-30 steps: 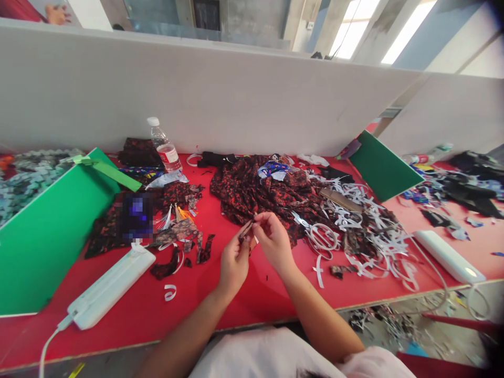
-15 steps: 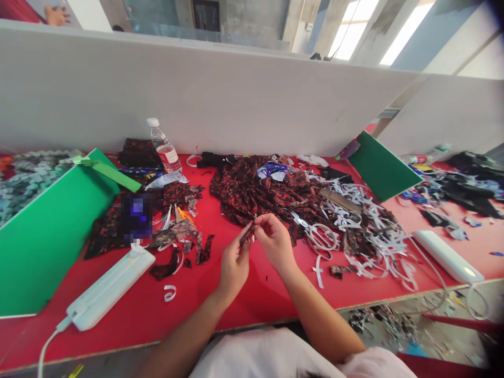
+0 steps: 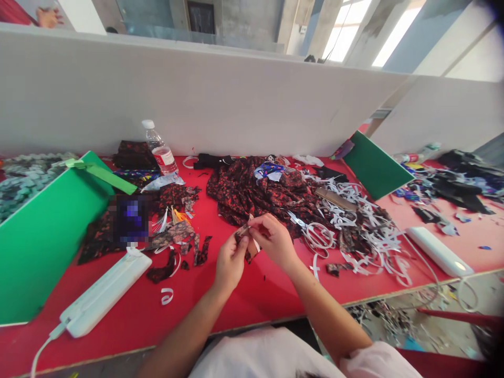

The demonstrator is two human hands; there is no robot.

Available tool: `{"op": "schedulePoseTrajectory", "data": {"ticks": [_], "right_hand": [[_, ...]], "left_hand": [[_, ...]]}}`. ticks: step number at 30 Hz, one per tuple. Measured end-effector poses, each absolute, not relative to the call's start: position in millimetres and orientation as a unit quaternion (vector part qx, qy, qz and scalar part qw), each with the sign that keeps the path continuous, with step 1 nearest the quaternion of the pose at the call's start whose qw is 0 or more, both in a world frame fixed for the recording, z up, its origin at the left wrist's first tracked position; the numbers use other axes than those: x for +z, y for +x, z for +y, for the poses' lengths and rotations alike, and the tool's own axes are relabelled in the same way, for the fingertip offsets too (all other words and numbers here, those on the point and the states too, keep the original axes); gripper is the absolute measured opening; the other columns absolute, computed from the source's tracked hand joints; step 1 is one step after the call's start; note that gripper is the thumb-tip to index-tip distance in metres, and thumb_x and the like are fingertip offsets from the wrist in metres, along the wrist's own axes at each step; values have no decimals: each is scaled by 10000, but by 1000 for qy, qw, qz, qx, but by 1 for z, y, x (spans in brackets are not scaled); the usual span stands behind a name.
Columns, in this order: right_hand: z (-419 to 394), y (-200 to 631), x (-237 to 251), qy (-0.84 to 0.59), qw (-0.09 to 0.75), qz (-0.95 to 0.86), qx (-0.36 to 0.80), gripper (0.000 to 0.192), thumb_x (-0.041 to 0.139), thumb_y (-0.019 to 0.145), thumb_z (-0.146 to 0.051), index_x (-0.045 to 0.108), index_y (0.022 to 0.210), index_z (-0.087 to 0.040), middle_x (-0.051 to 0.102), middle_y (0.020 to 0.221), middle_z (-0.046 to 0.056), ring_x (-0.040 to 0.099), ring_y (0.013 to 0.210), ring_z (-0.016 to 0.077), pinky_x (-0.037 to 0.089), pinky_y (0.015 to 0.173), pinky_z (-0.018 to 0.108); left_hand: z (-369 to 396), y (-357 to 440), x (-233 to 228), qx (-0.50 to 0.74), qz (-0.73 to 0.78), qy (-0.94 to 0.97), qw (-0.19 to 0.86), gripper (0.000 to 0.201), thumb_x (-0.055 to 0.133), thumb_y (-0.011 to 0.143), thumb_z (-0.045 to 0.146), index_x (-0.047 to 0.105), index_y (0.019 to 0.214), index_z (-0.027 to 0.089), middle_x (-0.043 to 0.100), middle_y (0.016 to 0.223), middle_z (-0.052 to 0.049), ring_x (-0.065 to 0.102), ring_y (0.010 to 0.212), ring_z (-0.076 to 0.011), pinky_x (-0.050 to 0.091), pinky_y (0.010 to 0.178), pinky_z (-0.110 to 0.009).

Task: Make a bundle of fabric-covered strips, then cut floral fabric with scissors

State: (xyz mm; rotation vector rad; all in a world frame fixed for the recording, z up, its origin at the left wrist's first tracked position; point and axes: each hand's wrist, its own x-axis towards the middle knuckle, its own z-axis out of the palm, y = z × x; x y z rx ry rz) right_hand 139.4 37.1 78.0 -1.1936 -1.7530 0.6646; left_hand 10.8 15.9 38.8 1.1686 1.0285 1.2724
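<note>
Both hands together mid-frame, L hand (image 3: 230,260) & R hand (image 3: 275,241) pinching a small patterned cloth pc. (image 3: 252,252). Prob. mid-job: this pc. not yet set down; finished qty can't tell. Loose scraps (image 3: 202,252) lie L, white strips (image 3: 384,239) R, big floral cloth (image 3: 248,189) behind w/ scissors (image 3: 299,221). Red counter (image 3: 263,304), grey partition (image 3: 197,94) at back, windows (image 3: 346,31) upper R, co-worker's hand (image 3: 49,18) upper L.

From mid-view, a bottle (image 3: 161,154) (white cap, red on its label) stands at 10 o'clock before the grey partition (image 3: 220,100) crossing 12. A green panel (image 3: 51,247) stands at 9, a lime strip (image 3: 108,178) over its edge; another panel (image 3: 372,164) at 3. 1 white bar (image 3: 106,294) lies at 8, another bar (image 3: 438,250) at 4.
</note>
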Motion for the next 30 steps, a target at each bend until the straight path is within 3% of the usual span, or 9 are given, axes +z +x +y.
{"op": "schedulePoseTrajectory", "data": {"ticks": [7,18,22,27,30], "right_hand": [[43,156,88,-429,375,-785,244,175,516,806,-141,631,904,-230,550,828,29,541,784,150,437,709,262],[40,160,81,-440,406,-761,249,51,561,799,-210,611,790,-217,580,793,27,545,763,156,442,712,286],[37,155,76,-497,428,-697,292,54,584,774,-257,592,769,-205,581,717,6,547,676,141,450,648,268],[37,147,71,-503,464,-574,449,146,592,733,-305,557,815,-190,576,660,-17,538,564,113,449,526,230],[38,143,72,-475,475,-515,532,126,605,685,-265,532,749,-184,563,601,-38,514,510,90,434,498,210]], "left_hand": [[16,11,38,516,411,464,591,380,521,824,385,590,1098,131,688,1008,-83,628,927,-227,487,785,-318],[16,12,42,513,375,415,651,422,554,808,361,563,1155,120,694,980,-98,632,942,-228,499,806,-351],[16,10,42,512,386,463,612,372,517,835,350,584,1133,136,685,1028,-94,608,1007,-229,472,865,-347],[12,8,45,493,439,557,505,346,488,848,348,602,1119,165,664,1091,-87,596,1037,-229,457,888,-324],[9,6,42,494,457,607,422,336,474,853,296,587,1152,190,661,1096,-89,606,1020,-221,466,869,-307]]}}
